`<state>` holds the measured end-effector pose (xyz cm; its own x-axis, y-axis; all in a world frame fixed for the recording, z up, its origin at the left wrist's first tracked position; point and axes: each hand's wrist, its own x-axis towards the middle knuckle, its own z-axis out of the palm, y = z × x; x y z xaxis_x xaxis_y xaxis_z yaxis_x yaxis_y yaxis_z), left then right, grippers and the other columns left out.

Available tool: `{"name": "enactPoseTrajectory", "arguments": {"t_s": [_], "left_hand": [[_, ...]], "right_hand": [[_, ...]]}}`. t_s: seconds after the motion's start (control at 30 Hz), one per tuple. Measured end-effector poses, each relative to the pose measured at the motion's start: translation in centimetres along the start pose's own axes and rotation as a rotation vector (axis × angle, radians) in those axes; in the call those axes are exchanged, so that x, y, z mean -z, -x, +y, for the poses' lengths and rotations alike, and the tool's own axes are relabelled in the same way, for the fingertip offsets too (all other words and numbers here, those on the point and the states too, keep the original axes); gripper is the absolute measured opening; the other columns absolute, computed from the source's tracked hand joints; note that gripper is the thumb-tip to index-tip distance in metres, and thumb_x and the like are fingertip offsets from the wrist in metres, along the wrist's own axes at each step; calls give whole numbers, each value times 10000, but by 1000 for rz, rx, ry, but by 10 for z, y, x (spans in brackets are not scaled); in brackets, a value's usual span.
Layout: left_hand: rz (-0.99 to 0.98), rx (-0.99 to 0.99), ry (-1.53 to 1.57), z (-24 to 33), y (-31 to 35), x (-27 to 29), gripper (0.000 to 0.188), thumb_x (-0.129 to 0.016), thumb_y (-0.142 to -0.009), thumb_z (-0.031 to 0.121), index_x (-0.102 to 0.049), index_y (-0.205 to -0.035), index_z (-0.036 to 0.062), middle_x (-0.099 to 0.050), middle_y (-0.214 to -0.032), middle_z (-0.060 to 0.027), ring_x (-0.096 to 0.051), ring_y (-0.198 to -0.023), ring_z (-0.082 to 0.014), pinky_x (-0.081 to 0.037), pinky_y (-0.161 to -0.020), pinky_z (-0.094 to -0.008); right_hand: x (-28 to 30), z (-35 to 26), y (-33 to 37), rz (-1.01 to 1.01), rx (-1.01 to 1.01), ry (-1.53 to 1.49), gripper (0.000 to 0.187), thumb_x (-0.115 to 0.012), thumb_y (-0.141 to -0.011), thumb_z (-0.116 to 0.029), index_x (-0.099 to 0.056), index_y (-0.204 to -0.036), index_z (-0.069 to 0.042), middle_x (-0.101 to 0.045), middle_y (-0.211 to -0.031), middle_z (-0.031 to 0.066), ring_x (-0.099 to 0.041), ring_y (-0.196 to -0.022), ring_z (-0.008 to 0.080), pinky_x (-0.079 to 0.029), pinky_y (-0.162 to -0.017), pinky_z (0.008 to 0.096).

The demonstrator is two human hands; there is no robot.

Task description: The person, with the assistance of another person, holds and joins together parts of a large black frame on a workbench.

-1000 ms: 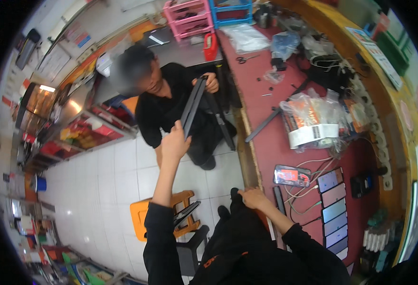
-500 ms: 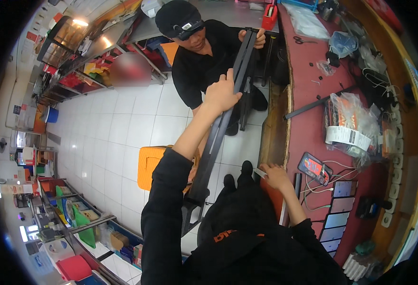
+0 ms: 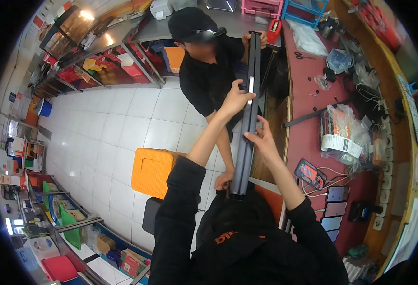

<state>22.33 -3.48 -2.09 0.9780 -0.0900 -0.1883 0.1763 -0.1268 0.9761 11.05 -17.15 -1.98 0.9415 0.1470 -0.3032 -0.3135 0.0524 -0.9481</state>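
A long dark grey metal frame (image 3: 242,161) of parallel bars, with black end caps, stands almost straight up and down in the picture before me. My left hand (image 3: 236,100) is closed on its left side, about midway along. Beside those fingers shows a thin white strip (image 3: 251,84); whether it is held or lies on the bar, I cannot tell. My right hand (image 3: 265,145) grips the right edge lower down, thumb across the bar. A co-worker's hand (image 3: 263,40) holds the far end, and the co-worker's other hand (image 3: 224,180) is by the near end.
At the right runs a red-topped bench (image 3: 308,85) bearing a loose dark bar (image 3: 308,116), scissors (image 3: 304,55), a plastic-wrapped package (image 3: 344,137), a phone (image 3: 310,174) and several charging devices. An orange box-shaped thing (image 3: 152,172) stands on the white tiled floor (image 3: 114,128).
The frame has swung right and straightened from its slant. My left hand moved right with it. My right hand has left the bench edge with a white flat piece and now grips the frame.
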Motion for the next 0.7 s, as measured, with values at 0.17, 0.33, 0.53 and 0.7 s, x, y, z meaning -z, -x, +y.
{"name": "enactPoseTrajectory", "arguments": {"t_s": [0.17,0.33,0.53,0.7], "left_hand": [[-112,1,154,-28,34,16,628,-639,-849,220,-325,-1366,52,-549,-1153,-129,-576,-997,-202,-480,-865,-359],[-604,-144,29,-82,128,11,902,-795,-668,230,-293,-1380,-3,-430,-1334,-177,-411,-1249,-260,-339,-1039,-389],[-798,28,73,-71,206,-50,896,-769,-604,-43,-274,-1350,4,-445,-1338,-182,-442,-1247,-272,-366,-1030,-381],[-644,-89,190,-95,213,-80,757,-705,-617,-130,-343,-1260,37,-568,-1174,-112,-531,-1138,-213,-408,-992,-356]], "right_hand": [[34,21,-30,125,187,48,667,-650,-779,21,-312,-1353,-8,-542,-1167,119,-555,-1001,164,-481,-814,279],[49,25,-33,165,206,1,628,-639,-787,25,-355,-1345,-25,-604,-1023,88,-596,-867,144,-498,-735,263],[31,18,-18,179,166,-21,642,-626,-786,33,-343,-1359,-23,-602,-971,104,-608,-672,152,-515,-562,278],[39,18,-14,189,162,-26,652,-612,-781,37,-338,-1370,-15,-596,-961,107,-602,-641,153,-520,-522,280]]}}
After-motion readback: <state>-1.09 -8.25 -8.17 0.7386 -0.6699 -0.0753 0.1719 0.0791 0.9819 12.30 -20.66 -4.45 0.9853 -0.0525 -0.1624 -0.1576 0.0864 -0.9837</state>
